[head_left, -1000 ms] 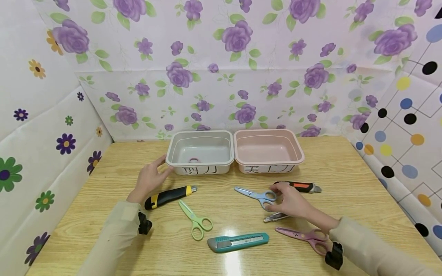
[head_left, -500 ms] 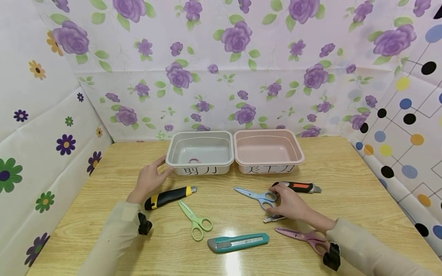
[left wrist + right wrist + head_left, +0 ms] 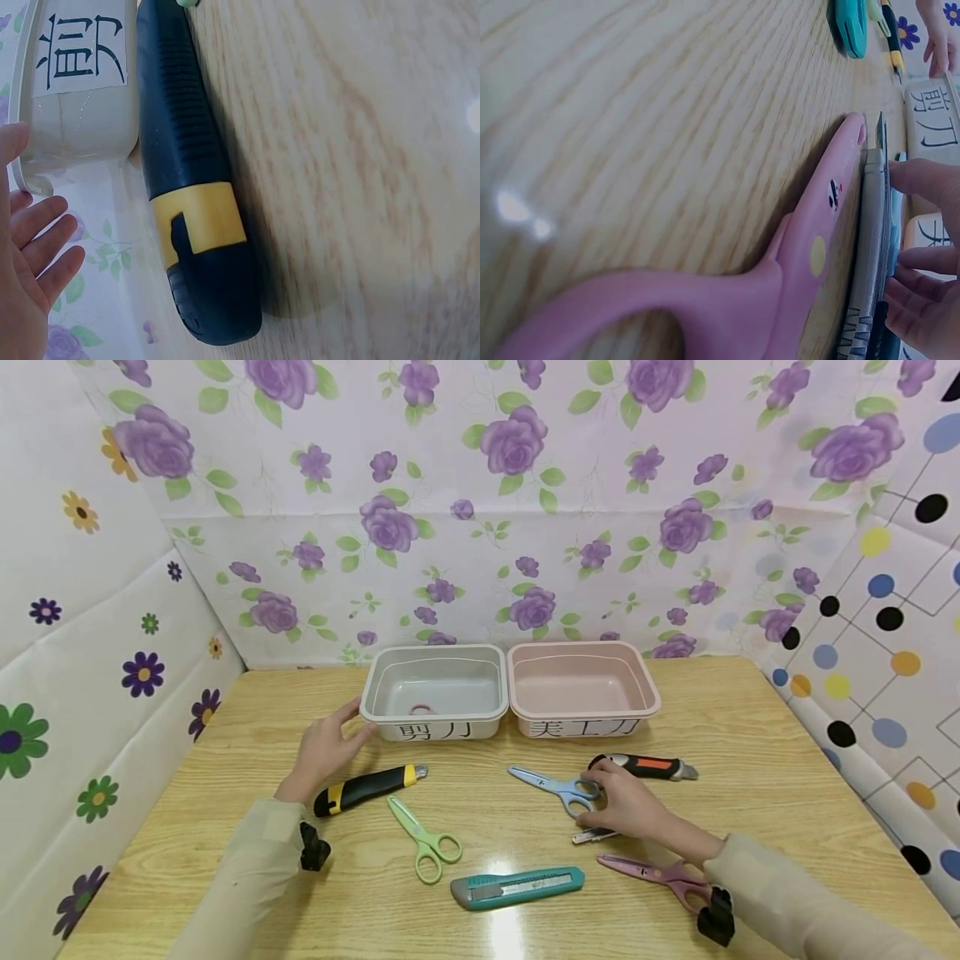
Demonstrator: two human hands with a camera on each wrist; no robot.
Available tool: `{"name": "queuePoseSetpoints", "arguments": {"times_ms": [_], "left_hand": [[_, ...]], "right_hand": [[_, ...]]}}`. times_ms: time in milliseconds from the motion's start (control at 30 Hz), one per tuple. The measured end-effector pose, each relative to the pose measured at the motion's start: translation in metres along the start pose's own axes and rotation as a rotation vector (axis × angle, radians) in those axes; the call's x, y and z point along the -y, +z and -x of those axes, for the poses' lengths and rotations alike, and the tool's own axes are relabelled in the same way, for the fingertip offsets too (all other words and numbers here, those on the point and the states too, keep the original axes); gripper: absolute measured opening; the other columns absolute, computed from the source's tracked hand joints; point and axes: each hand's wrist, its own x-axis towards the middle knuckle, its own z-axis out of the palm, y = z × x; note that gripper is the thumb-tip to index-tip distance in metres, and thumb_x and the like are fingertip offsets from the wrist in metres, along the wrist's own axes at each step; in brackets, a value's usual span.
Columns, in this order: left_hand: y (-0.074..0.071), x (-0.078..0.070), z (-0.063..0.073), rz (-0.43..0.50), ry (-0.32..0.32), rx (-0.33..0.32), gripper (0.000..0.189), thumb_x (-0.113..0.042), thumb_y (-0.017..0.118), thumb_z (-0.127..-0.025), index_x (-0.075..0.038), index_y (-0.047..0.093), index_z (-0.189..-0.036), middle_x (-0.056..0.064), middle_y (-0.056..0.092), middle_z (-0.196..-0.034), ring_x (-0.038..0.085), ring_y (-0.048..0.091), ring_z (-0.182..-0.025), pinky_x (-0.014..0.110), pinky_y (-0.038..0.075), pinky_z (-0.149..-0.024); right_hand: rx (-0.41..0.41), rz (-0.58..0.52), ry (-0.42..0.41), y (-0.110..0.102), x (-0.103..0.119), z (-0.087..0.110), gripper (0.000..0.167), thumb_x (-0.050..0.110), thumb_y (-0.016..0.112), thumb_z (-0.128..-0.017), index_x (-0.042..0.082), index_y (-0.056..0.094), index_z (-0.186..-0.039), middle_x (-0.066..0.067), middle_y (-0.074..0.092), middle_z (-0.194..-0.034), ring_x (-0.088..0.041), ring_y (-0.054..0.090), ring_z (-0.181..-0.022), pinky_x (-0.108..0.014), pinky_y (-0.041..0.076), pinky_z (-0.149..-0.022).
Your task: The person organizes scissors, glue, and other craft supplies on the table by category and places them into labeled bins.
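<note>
At the grey bin (image 3: 437,729), my left hand (image 3: 322,752) rests against the left end, its thumb by the front rim and its fingers loosely extended. Pink handles of a pair of scissors (image 3: 422,708) show inside that bin. Blue scissors (image 3: 551,782) lie on the table, and my right hand (image 3: 630,800) grips their handles between thumb and fingers. Beneath that hand is a silver utility knife (image 3: 592,835), partly hidden. A black-and-orange utility knife (image 3: 652,767) lies just behind it. Pink scissors (image 3: 810,247) lie close to the right wrist.
To the right of the grey bin stands a pink bin (image 3: 585,647). Near the left hand lies a black-and-yellow utility knife (image 3: 367,787). Green scissors (image 3: 422,839) and a teal utility knife (image 3: 517,887) lie toward the front. Patterned cloth walls (image 3: 480,568) enclose the table.
My right hand and wrist have shifted slightly left at the blue scissors, which have moved barely if at all. The left hand has stayed at the grey bin.
</note>
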Motion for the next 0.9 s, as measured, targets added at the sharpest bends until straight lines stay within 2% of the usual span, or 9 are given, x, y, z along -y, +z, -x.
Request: {"name": "queuePoseSetpoints", "arguments": {"times_ms": [467,700,900], "left_hand": [[0.0015,0.0051,-0.0011,-0.004,-0.004,-0.002,0.058,-0.036,0.058,-0.088,-0.005,0.043,-0.135,0.018,0.057,-0.121,0.008,0.023,-0.033,0.03,0.031,-0.043],[0.0027,0.0048,-0.002,-0.008,-0.009,-0.001,0.057,-0.033,0.06,-0.088,-0.006,0.043,-0.135,0.018,0.057,-0.121,0.009,0.023,-0.034,0.03,0.031,-0.044],[0.0029,0.0046,-0.0014,-0.001,-0.011,0.003,0.057,-0.033,0.059,-0.088,-0.005,0.042,-0.135,0.018,0.056,-0.121,0.009,0.023,-0.033,0.03,0.031,-0.045]], "right_hand": [[0.015,0.051,-0.005,0.0003,0.0007,-0.005,0.061,0.033,0.08,-0.063,-0.003,0.062,-0.108,-0.008,0.056,-0.101,-0.018,0.054,-0.087,-0.035,0.046,-0.073],[-0.014,0.094,-0.058,-0.0018,-0.0002,-0.0061,0.058,0.037,0.08,-0.06,0.001,0.063,-0.103,-0.003,0.054,-0.093,-0.012,0.051,-0.077,-0.03,0.045,-0.066],[-0.019,0.098,-0.105,-0.0056,-0.001,-0.0072,0.059,0.038,0.08,-0.059,0.003,0.063,-0.104,-0.005,0.055,-0.099,-0.018,0.055,-0.084,-0.035,0.047,-0.07]]}}
